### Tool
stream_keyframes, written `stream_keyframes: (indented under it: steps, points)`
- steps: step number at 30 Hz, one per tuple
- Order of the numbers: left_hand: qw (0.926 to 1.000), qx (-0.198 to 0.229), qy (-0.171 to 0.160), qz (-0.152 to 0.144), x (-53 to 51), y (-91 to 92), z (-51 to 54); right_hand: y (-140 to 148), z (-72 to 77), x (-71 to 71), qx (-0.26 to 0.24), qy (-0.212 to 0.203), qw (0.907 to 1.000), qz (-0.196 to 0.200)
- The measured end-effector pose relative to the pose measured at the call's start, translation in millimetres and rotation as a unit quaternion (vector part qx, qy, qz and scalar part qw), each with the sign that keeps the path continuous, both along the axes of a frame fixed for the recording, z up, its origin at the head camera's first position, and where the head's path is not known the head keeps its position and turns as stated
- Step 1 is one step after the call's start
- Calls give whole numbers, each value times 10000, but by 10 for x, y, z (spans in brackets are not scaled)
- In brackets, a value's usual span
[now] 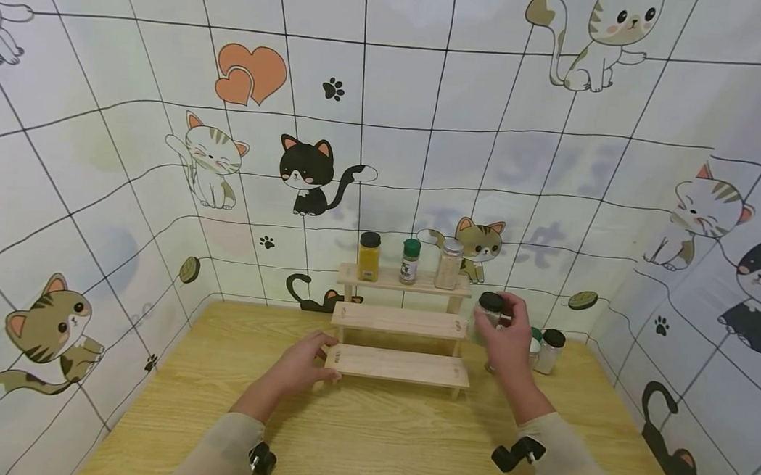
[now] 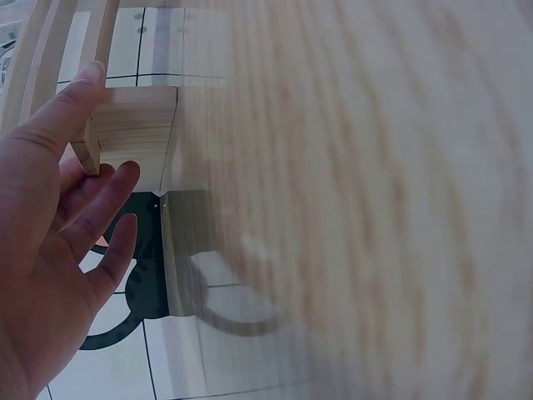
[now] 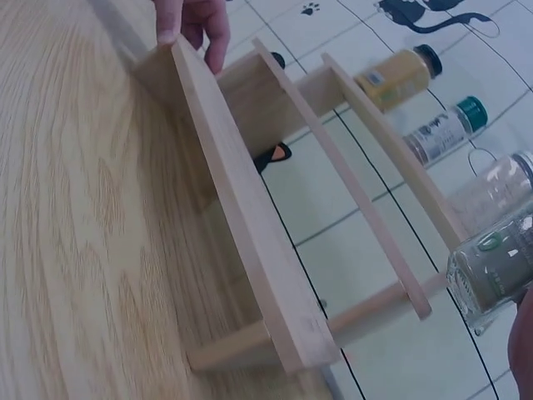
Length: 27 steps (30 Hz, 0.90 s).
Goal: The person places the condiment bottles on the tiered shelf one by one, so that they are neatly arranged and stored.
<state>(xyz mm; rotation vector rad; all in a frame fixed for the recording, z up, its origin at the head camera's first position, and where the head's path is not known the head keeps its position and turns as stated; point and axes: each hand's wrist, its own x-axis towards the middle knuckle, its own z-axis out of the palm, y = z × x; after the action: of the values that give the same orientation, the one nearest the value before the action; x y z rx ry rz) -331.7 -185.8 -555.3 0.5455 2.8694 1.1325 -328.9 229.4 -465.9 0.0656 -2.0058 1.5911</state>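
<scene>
Jars are shared between a three-tier wooden shelf [image 1: 399,365] and the table [image 1: 368,440] beneath it, with the work judged to be partway along. Three are set upright on the top tier: a yellow jar [image 1: 369,258] toward its left edge, a green-lidded jar [image 1: 409,264] near its middle and a pale-lidded jar [image 1: 448,268] toward its right edge. Another, a black-lidded glass jar [image 1: 490,304], is gripped in the right hand [image 1: 510,341], lifted off the table just beside the shelf's right edge; it is not yet set down, and whether the shelf is touched by it cannot be told. Counted as left, by appearance, are that jar and the cluster toward the table's back right corner, where a clear jar with a dark lid [image 1: 550,352] is seen and others are partly hidden by the right hand. The lowest tier's left end is held between thumb and fingers by the left hand [image 1: 301,365], well apart from the lifted jar.
</scene>
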Motion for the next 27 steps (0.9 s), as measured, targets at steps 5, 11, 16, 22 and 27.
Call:
stream_keyframes:
  steps: [5,11,16,22,27]
  points:
    - [10000,24,2,-11,1,3,-5,-164,-32,-139,57,15,9998,205]
    - [10000,3,35,10,-5,0,-10,-414,-4,-235,48,225,9987,456]
    - [10000,17,67,12,1,-10,5,-639,23,-334,34,153,9969,775]
    - [10000,10,54,-21,-11,-3,-15,-904,73,-424,-92,45,9960,885]
    - [10000,18,34,11,-22,6,-34,-1132,101,-448,-241,105,9944,1021]
